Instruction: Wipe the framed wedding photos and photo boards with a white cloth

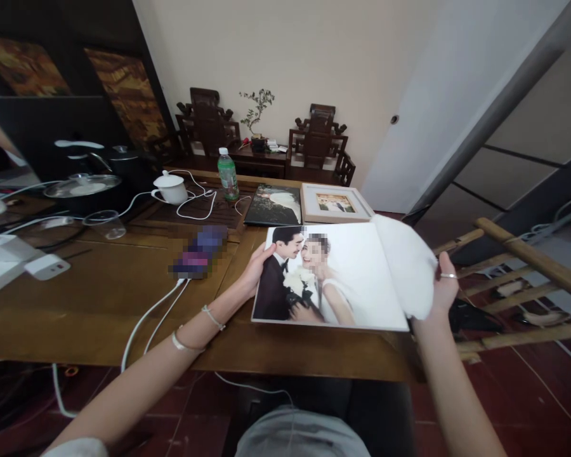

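A wedding photo panel (pixel 361 279) with a white border lies tilted at the table's front edge, its picture facing me. My left hand (pixel 257 266) is closed on its left edge, the thumb on the front and the fingers hidden behind. At the panel's right side, my right hand (pixel 443 285) grips a white, soft-looking cloth (pixel 406 266) that overlaps the panel's edge. A ring shows on that hand's thumb side; its other fingers are mostly covered by the cloth. Behind the panel lie a dark photo panel (pixel 273 204) and a white-framed photo (pixel 335 204).
Left of the panel, a phone (pixel 200 252) lies on the wooden table (pixel 99 298) with white cables attached. Farther back stand a green bottle (pixel 227 174), a lidded white cup (pixel 170 188), a plastic cup (pixel 105 224) and a pot (pixel 83 190). A bamboo rack (pixel 533 254) stands right.
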Demonstrator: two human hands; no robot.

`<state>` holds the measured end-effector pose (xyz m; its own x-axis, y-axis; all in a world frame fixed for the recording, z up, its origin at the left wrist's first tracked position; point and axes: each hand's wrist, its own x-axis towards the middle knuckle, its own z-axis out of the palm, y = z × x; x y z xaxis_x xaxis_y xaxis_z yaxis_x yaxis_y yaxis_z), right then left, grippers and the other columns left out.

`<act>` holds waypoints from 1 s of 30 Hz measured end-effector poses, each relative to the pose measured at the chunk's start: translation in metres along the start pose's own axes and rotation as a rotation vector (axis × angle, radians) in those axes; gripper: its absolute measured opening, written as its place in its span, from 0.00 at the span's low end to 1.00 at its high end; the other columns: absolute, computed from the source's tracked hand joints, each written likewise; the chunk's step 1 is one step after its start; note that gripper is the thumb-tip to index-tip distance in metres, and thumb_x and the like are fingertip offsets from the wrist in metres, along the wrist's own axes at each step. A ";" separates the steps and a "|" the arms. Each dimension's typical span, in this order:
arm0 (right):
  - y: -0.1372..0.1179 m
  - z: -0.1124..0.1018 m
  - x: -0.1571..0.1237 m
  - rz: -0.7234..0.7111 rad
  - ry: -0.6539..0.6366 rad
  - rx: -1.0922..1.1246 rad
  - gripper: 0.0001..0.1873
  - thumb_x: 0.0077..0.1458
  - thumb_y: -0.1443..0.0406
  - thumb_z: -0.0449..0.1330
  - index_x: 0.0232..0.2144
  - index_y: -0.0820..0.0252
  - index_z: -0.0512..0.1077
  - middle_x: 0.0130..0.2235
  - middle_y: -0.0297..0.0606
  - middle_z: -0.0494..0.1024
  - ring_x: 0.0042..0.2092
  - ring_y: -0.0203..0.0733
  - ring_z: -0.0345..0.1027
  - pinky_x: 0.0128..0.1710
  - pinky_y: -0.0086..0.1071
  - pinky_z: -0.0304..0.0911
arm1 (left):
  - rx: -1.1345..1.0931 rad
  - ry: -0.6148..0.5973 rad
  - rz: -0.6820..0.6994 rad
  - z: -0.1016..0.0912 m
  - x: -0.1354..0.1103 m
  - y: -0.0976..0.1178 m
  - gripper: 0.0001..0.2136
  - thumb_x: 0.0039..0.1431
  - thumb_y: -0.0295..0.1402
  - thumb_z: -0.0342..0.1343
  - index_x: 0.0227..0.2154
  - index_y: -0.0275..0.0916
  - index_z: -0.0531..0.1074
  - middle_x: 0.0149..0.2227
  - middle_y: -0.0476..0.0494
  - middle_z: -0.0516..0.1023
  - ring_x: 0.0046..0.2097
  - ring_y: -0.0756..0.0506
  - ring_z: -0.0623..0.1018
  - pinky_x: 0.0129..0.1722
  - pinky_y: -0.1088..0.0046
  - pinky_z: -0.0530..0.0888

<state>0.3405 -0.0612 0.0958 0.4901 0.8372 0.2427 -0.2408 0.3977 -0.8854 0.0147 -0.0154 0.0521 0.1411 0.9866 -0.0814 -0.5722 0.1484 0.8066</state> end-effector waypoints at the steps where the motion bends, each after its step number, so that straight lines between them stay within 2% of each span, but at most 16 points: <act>1: -0.003 0.000 0.004 -0.066 0.025 -0.058 0.21 0.49 0.48 0.56 0.31 0.60 0.75 0.38 0.46 0.79 0.44 0.54 0.74 0.45 0.51 0.71 | -0.004 0.029 0.018 -0.002 0.002 0.000 0.15 0.47 0.36 0.68 0.37 0.36 0.76 0.33 0.47 0.81 0.33 0.46 0.80 0.37 0.74 0.75; 5: -0.012 -0.002 0.011 -0.459 0.255 -0.412 0.16 0.41 0.55 0.66 0.32 0.57 0.74 0.37 0.47 0.79 0.38 0.51 0.74 0.40 0.44 0.70 | -0.045 0.121 0.049 -0.008 0.010 0.003 0.11 0.49 0.34 0.66 0.34 0.35 0.76 0.30 0.47 0.81 0.30 0.47 0.80 0.35 0.75 0.74; 6: -0.012 -0.004 0.009 -0.550 0.262 -0.552 0.16 0.40 0.57 0.67 0.32 0.58 0.73 0.35 0.46 0.79 0.37 0.50 0.73 0.39 0.44 0.69 | -0.077 0.150 0.042 -0.008 0.011 0.005 0.10 0.51 0.33 0.64 0.35 0.35 0.76 0.30 0.47 0.81 0.30 0.47 0.80 0.35 0.74 0.75; 7: -0.011 -0.006 0.006 -0.629 0.215 -0.709 0.14 0.41 0.58 0.66 0.31 0.59 0.72 0.33 0.45 0.79 0.35 0.50 0.73 0.38 0.44 0.69 | -0.113 0.176 0.028 -0.008 0.012 0.007 0.09 0.53 0.33 0.62 0.36 0.35 0.75 0.30 0.46 0.81 0.29 0.47 0.80 0.36 0.73 0.75; 8: -0.009 -0.009 0.001 -0.695 0.113 -0.869 0.11 0.44 0.59 0.65 0.28 0.59 0.71 0.32 0.44 0.78 0.34 0.49 0.73 0.37 0.45 0.69 | -0.150 0.200 0.012 -0.008 0.013 0.010 0.09 0.55 0.33 0.60 0.37 0.35 0.75 0.30 0.46 0.81 0.30 0.46 0.80 0.37 0.72 0.76; 10: -0.003 -0.011 -0.011 -0.811 -0.195 -1.137 0.05 0.47 0.65 0.60 0.23 0.58 0.67 0.33 0.46 0.79 0.37 0.51 0.73 0.38 0.46 0.69 | -0.214 0.239 0.003 -0.007 0.014 0.017 0.10 0.58 0.34 0.58 0.40 0.35 0.74 0.32 0.45 0.82 0.33 0.45 0.81 0.40 0.69 0.77; 12: 0.002 -0.007 -0.026 -0.917 -0.555 -1.276 0.07 0.49 0.71 0.55 0.21 0.57 0.64 0.43 0.50 0.79 0.47 0.53 0.72 0.45 0.49 0.68 | -0.254 0.275 0.056 -0.008 0.016 0.024 0.11 0.59 0.34 0.57 0.42 0.36 0.74 0.34 0.44 0.82 0.36 0.44 0.82 0.42 0.68 0.77; 13: 0.004 -0.002 -0.034 -0.953 -0.718 -1.313 0.08 0.50 0.73 0.54 0.22 0.58 0.65 0.50 0.51 0.76 0.54 0.54 0.68 0.50 0.52 0.66 | -0.264 0.291 0.095 -0.009 0.016 0.028 0.10 0.59 0.33 0.57 0.43 0.36 0.74 0.35 0.45 0.82 0.38 0.44 0.82 0.43 0.70 0.77; 15: 0.004 0.012 -0.048 -1.005 -0.913 -1.348 0.08 0.54 0.72 0.55 0.23 0.59 0.67 0.57 0.50 0.70 0.62 0.56 0.59 0.57 0.59 0.57 | -0.273 0.302 0.163 -0.012 0.019 0.033 0.09 0.59 0.29 0.57 0.43 0.37 0.73 0.37 0.45 0.82 0.39 0.46 0.81 0.43 0.73 0.77; 17: 0.001 0.029 -0.060 -1.049 -0.932 -1.326 0.10 0.55 0.66 0.59 0.23 0.60 0.68 0.57 0.49 0.70 0.63 0.58 0.55 0.59 0.64 0.52 | -0.280 0.305 0.207 -0.014 0.021 0.036 0.10 0.59 0.26 0.56 0.43 0.37 0.74 0.39 0.46 0.82 0.40 0.48 0.81 0.42 0.76 0.77; 19: -0.001 0.049 -0.068 -1.102 -0.872 -1.246 0.11 0.55 0.62 0.61 0.23 0.59 0.69 0.54 0.47 0.74 0.62 0.57 0.58 0.60 0.63 0.51 | -0.284 0.319 0.245 -0.015 0.022 0.037 0.10 0.58 0.23 0.55 0.42 0.38 0.74 0.40 0.46 0.82 0.42 0.48 0.81 0.42 0.76 0.77; 22: 0.003 0.085 -0.076 -1.175 -0.829 -1.176 0.05 0.58 0.65 0.59 0.34 0.59 0.74 0.51 0.45 0.77 0.60 0.52 0.62 0.62 0.56 0.52 | -0.249 0.355 0.318 -0.013 0.019 0.037 0.11 0.56 0.22 0.57 0.41 0.40 0.73 0.42 0.47 0.81 0.45 0.47 0.80 0.43 0.74 0.77; 24: 0.011 0.114 -0.079 -1.204 -0.847 -1.200 0.13 0.58 0.68 0.57 0.46 0.63 0.73 0.56 0.48 0.73 0.62 0.51 0.58 0.64 0.52 0.52 | -0.198 0.370 0.372 -0.008 0.015 0.037 0.13 0.54 0.23 0.59 0.41 0.42 0.73 0.44 0.48 0.80 0.47 0.45 0.79 0.43 0.72 0.77; 26: 0.021 0.144 -0.080 -1.186 -0.861 -1.285 0.22 0.57 0.71 0.56 0.55 0.67 0.67 0.62 0.52 0.64 0.65 0.53 0.52 0.65 0.51 0.50 | -0.145 0.375 0.409 0.000 0.011 0.037 0.16 0.52 0.23 0.61 0.42 0.45 0.72 0.46 0.49 0.80 0.49 0.44 0.78 0.42 0.71 0.78; 28: 0.032 0.171 -0.077 -1.122 -0.842 -1.407 0.27 0.56 0.74 0.54 0.59 0.69 0.63 0.64 0.55 0.60 0.65 0.56 0.50 0.64 0.52 0.50 | -0.117 0.393 0.418 0.008 0.007 0.037 0.16 0.52 0.24 0.62 0.43 0.47 0.72 0.47 0.49 0.79 0.50 0.43 0.78 0.42 0.70 0.78; 30: 0.041 0.192 -0.070 -1.054 -0.804 -1.507 0.27 0.57 0.76 0.51 0.60 0.69 0.62 0.62 0.56 0.62 0.63 0.58 0.55 0.62 0.52 0.54 | -0.100 0.403 0.419 0.015 0.006 0.039 0.16 0.51 0.25 0.63 0.43 0.47 0.72 0.47 0.49 0.79 0.51 0.42 0.77 0.42 0.70 0.78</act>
<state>0.1360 -0.0313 0.1191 -0.5768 0.6452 0.5010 0.8089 0.5365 0.2404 0.0053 -0.0042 0.0918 -0.4210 0.9071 0.0005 -0.5890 -0.2738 0.7604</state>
